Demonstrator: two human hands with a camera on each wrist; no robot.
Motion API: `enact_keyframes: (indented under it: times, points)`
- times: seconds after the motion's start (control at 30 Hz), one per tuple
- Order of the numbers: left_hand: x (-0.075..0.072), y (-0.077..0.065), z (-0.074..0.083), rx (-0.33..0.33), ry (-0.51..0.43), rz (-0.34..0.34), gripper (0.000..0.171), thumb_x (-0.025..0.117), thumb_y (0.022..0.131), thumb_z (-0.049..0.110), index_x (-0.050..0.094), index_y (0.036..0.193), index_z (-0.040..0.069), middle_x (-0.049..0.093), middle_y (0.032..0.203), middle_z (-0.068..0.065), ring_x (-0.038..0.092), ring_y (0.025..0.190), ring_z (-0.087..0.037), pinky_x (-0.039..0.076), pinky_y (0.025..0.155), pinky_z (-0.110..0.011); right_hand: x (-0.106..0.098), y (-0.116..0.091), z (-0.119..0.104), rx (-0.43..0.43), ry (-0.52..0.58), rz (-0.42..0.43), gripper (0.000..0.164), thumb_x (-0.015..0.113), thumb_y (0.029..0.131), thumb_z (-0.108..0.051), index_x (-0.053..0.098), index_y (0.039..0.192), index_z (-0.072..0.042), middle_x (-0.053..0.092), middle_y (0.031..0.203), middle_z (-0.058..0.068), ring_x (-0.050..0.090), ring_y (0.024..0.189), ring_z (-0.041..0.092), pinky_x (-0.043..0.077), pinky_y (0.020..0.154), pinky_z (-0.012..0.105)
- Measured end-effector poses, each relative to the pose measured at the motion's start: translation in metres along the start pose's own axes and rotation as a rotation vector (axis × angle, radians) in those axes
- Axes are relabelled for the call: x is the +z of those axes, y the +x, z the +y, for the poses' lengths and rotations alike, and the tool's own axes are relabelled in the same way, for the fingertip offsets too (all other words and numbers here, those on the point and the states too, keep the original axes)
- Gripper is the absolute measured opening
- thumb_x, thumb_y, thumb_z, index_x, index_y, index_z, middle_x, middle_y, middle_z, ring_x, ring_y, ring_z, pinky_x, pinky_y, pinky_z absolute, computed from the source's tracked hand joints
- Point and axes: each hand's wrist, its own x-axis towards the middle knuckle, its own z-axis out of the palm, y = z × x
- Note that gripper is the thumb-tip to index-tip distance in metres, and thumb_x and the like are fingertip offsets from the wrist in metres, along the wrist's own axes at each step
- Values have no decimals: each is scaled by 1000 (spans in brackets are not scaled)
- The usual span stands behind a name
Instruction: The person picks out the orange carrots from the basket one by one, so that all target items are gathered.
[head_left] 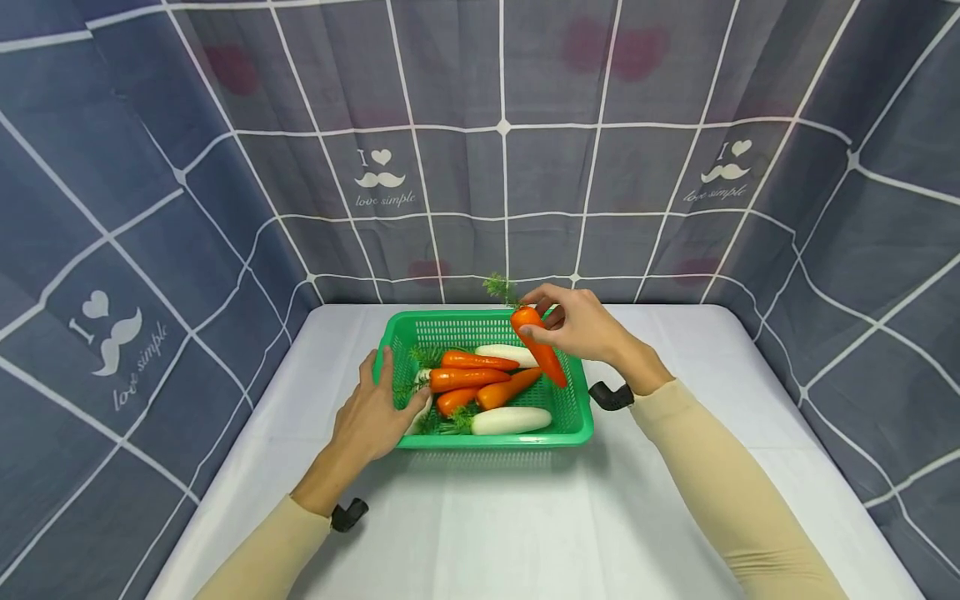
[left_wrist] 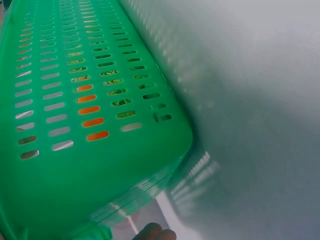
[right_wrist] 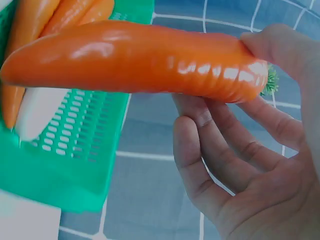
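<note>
My right hand [head_left: 576, 323] pinches an orange carrot [head_left: 542, 346] near its leafy green top, thumb on one side and fingers on the other. The carrot [right_wrist: 135, 62] slants over the right part of a green plastic basket [head_left: 495, 442], its tip pointing down. At the basket's left end my left hand [head_left: 375, 419] grips the rim, thumb over the inside and fingers along the outside. Inside the basket lie several orange carrots [head_left: 468, 379] and white radishes [head_left: 512, 420], some with green leaves. In the left wrist view, only fingertips [left_wrist: 156, 233] show past the perforated basket wall [left_wrist: 90, 165].
The basket stands on a white-covered table [head_left: 495, 525]. Grey-blue checked cloth [head_left: 465, 167] hangs behind the table and along both sides. Black wrist straps with small camera mounts [head_left: 611, 396] sit at both cuffs.
</note>
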Motion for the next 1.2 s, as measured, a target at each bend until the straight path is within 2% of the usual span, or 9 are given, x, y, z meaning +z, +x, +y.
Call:
enact_keyframes:
  times: [0.1,0.17,0.4,0.53,0.6,0.9,1.07,1.2]
  points:
    - [0,-1,0,2,2,-1,112,61,113,72,10,188,5,14,193,-30,78,101,-46,54,53,-40,-8,-2,6,17,9,37,44,89,106,-35,75,145,-21,84,124,5,86,99,18,66,105,47]
    - [0,-1,0,4,1,-2,112,60,113,72,11,188,5,14,193,-30,78,101,-46,53,53,-40,-13,-5,12,21,10,68,44,89,106,-35,75,145,-20,85,123,7,85,99,21,70,95,49]
    - [1,-2,0,-1,3,-7,112,59,113,73,9,188,7,13,193,-29,77,100,-44,52,53,-39,-22,-20,40,92,-2,138,50,86,108,-46,72,146,-16,86,125,14,85,107,29,68,99,54]
    - [2,-1,0,-1,13,1,111,59,113,74,11,188,7,15,193,-29,78,104,-46,53,55,-40,-25,-29,58,146,30,153,51,85,109,-47,71,145,-14,86,125,17,87,106,29,70,95,54]
    - [2,-1,0,-1,15,5,112,59,113,74,11,188,7,15,193,-29,78,104,-46,54,56,-40,-26,-34,66,170,52,164,50,86,108,-46,71,144,-13,86,124,19,88,103,29,69,97,52]
    - [-1,-2,1,0,15,4,110,59,114,72,11,188,6,15,193,-29,78,99,-44,54,56,-40,-20,-53,109,302,84,177,51,87,107,-42,70,143,-10,84,126,27,87,90,24,72,78,34]
    - [-1,-1,0,1,11,6,110,59,114,72,11,188,6,15,193,-29,77,95,-41,53,55,-38,-12,-60,126,354,60,170,54,83,110,-43,70,146,-7,83,129,30,88,84,24,71,79,37]
    - [0,-1,0,-2,7,-3,111,59,114,73,10,188,7,14,193,-29,76,91,-40,51,54,-37,-6,-66,134,394,14,160,55,83,109,-49,72,144,-8,83,129,30,87,87,27,65,79,36]
